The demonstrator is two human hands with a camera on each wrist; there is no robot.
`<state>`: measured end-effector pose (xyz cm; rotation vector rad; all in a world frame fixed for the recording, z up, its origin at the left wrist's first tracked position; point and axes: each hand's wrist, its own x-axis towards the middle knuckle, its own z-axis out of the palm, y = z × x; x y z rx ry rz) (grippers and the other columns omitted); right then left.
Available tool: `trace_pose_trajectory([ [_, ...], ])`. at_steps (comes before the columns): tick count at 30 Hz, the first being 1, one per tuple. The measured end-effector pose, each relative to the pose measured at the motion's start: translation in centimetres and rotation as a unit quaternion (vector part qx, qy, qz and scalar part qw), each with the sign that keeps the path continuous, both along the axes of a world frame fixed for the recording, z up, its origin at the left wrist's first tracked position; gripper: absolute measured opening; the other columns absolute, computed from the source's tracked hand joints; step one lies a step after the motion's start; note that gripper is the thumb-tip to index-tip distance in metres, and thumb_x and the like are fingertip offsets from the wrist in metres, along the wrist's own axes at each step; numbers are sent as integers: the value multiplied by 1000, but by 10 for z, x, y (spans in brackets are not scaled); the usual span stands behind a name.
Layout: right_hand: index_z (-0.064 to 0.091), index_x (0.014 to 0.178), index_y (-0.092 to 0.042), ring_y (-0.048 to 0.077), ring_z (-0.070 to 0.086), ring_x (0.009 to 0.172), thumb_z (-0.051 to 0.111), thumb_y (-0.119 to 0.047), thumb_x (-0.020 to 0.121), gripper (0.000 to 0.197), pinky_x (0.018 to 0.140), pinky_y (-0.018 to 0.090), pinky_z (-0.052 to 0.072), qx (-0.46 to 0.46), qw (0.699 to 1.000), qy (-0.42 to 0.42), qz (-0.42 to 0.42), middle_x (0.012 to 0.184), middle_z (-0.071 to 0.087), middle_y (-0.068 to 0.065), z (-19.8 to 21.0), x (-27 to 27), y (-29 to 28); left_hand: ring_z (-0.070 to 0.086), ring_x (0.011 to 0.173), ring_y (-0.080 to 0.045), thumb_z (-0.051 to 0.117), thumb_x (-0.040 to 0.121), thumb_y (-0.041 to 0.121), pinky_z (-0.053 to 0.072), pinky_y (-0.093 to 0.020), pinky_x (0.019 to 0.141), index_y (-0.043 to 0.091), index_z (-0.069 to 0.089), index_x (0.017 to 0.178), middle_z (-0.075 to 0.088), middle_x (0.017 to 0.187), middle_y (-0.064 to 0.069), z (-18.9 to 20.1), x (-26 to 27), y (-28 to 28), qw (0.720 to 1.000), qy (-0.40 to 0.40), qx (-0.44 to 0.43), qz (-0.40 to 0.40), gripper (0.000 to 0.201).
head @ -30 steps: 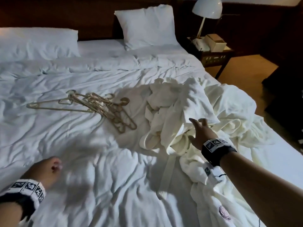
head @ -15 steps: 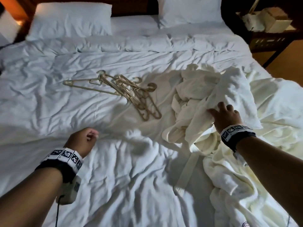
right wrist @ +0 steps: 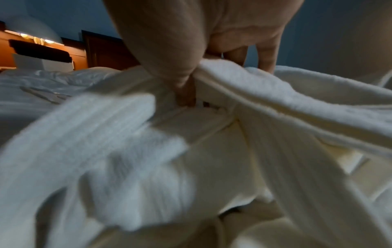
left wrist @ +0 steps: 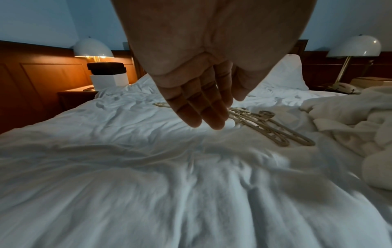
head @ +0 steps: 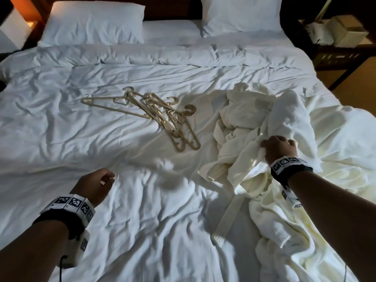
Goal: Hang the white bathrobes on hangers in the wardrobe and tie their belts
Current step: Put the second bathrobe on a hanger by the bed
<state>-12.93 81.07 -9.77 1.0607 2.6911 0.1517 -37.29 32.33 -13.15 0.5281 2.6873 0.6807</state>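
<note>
A heap of cream-white bathrobes (head: 250, 127) lies on the right side of the bed. My right hand (head: 277, 146) grips a fold of the top robe, thumb and fingers pinching the thick fabric (right wrist: 212, 151) in the right wrist view. A flat robe belt (head: 230, 212) trails toward me from the heap. Several beige plastic hangers (head: 154, 115) lie tangled in the middle of the duvet, left of the robes, and show in the left wrist view (left wrist: 267, 124). My left hand (head: 97, 182) hovers over the duvet near me, fingers relaxed (left wrist: 210, 115), holding nothing.
The bed is covered by a wrinkled white duvet (head: 101, 139) with two pillows (head: 93, 23) at the headboard. A dark nightstand (head: 341, 55) with a box stands at the right, another with a lit lamp (left wrist: 93, 48) at the left. The floor (head: 358, 86) lies right of the bed.
My right hand, open above the robes before, came down and closed on a fold. My left hand moved forward over the duvet. The view shifted left and closer.
</note>
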Motion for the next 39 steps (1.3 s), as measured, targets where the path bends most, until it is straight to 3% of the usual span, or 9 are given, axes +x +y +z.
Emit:
trace_pose_trajectory([
  [6, 50, 126, -44, 44, 53, 111, 43, -27, 77, 53, 96, 39, 47, -180, 977, 30, -109, 131, 43, 20, 18, -7, -34, 66, 71, -20, 66, 85, 18, 50, -31, 73, 27, 65, 88, 67, 76, 4, 24, 6, -3, 999, 16, 3, -40, 10],
  [14, 62, 127, -13, 29, 53, 123, 61, -17, 82, 45, 100, 27, 40, -328, 928, 156, -84, 132, 60, 12, 72, -6, -147, 61, 76, -17, 68, 85, 12, 44, -24, 73, 19, 67, 91, 66, 81, 2, 68, 37, -8, 998, 18, 20, -63, 9],
  [17, 66, 122, -17, 25, 56, 121, 65, -26, 71, 52, 96, 23, 41, -385, 916, 107, -33, 128, 62, 8, 83, 10, -211, 65, 75, -18, 65, 88, 17, 51, -26, 71, 20, 66, 92, 68, 81, 2, 68, 67, -10, 994, -22, 43, -94, 5],
  [20, 71, 97, -19, 28, 63, 99, 61, -40, 63, 41, 84, 30, 53, -392, 919, 37, 22, 99, 68, 6, 84, 33, -253, 62, 69, -10, 66, 88, 18, 48, -20, 69, 24, 64, 92, 68, 81, 3, 67, 99, -16, 990, -49, 49, -126, 7],
  [22, 70, 95, -23, 27, 62, 99, 59, -38, 62, 37, 85, 31, 51, -373, 927, -24, 42, 96, 66, 3, 82, 52, -266, 62, 72, -11, 67, 88, 22, 44, -17, 70, 26, 64, 94, 67, 84, 4, 70, 118, -22, 985, -62, 26, -160, 8],
  [25, 61, 81, -41, 28, 56, 105, 57, -39, 62, 20, 90, 34, 45, -324, 942, -73, 50, 101, 64, 0, 76, 86, -274, 62, 77, -10, 66, 87, 27, 45, -17, 72, 29, 64, 93, 65, 84, 9, 79, 136, -23, 977, -84, -11, -194, 6],
  [28, 50, 81, -43, 30, 55, 101, 53, -46, 63, 19, 83, 32, 45, -299, 951, -77, 30, 96, 62, 0, 64, 121, -274, 61, 78, -12, 65, 86, 25, 48, -21, 76, 24, 67, 95, 66, 83, 8, 89, 149, -8, 971, -86, -24, -221, 9],
  [35, 57, 114, -35, 30, 54, 107, 64, -25, 74, 41, 88, 32, 49, -315, 947, -52, -18, 114, 58, 4, 76, 178, -248, 64, 79, -15, 64, 86, 25, 52, -27, 80, 24, 66, 95, 67, 82, 7, 105, 174, 79, 955, -81, -20, -284, 9],
  [39, 63, 113, -29, 26, 60, 102, 72, -28, 71, 43, 84, 28, 49, -372, 928, -36, -6, 108, 62, 3, 67, 201, -208, 61, 79, -10, 63, 87, 27, 51, -24, 80, 26, 65, 96, 64, 82, 11, 104, 200, 142, 947, -86, -41, -306, 10],
])
